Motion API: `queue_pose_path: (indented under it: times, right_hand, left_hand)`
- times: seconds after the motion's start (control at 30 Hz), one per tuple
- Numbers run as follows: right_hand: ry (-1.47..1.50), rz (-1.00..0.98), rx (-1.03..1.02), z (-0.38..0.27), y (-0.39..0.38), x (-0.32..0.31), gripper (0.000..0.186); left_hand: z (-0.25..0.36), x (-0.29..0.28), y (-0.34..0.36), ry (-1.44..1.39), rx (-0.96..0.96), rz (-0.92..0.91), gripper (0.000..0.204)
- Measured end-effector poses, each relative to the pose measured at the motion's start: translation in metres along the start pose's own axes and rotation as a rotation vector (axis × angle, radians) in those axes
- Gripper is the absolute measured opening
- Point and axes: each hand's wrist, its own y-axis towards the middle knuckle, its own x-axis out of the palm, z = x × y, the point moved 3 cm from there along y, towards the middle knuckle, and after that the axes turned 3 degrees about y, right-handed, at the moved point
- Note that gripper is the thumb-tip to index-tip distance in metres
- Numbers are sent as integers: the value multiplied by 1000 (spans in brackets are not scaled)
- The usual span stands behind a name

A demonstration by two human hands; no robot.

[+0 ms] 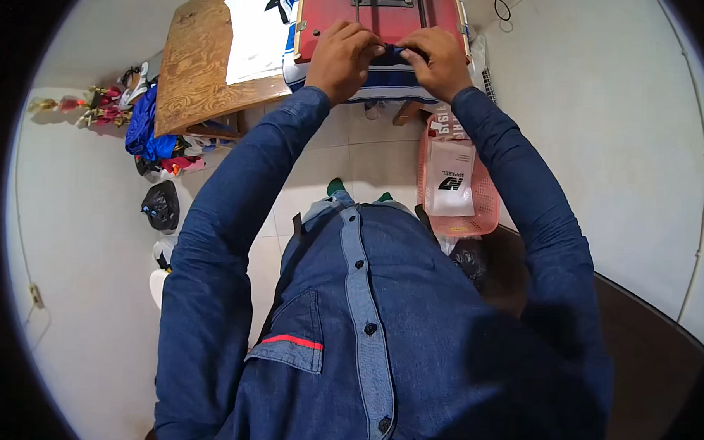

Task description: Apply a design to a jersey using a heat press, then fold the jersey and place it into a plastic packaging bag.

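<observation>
Both my arms reach forward to the front edge of a red, flat-topped machine [327,34], which looks like a heat press with a dark metal bracket on top. My left hand [343,61] and my right hand [436,61] face each other there, thumbs and fingertips pinched on a bunched piece of dark blue cloth [390,55]. Below the machine's edge hangs blue and white striped cloth [387,90], with more of it showing at the left side. Whether the pinched piece belongs to that striped cloth, I cannot tell.
A wooden table [193,63] on the left carries white printed sheets or bags [257,42]. Beneath, on the right, a pink plastic basket [485,213] holds a white printed package [451,165]. Blue cloth [144,120] and a black bag [161,205] lie at the left.
</observation>
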Motion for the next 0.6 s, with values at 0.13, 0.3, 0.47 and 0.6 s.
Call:
queue_pose_path:
  times: [0.13,0.3,0.47,0.6]
  right_hand:
    - [-112,-12,-17,6,18,-5,9]
    - [-306,-79,74,16,32,15,14]
    - [-138,137,224,26,20,15,46]
    - [-317,190,284,20,20,21,62]
  left_hand:
    - [2,7,-5,-9,67,-92,7]
    - [-2,21,17,47,15,-230,27]
    - [7,33,21,149,28,-180,72]
    - [18,53,15,580,-39,-146,99]
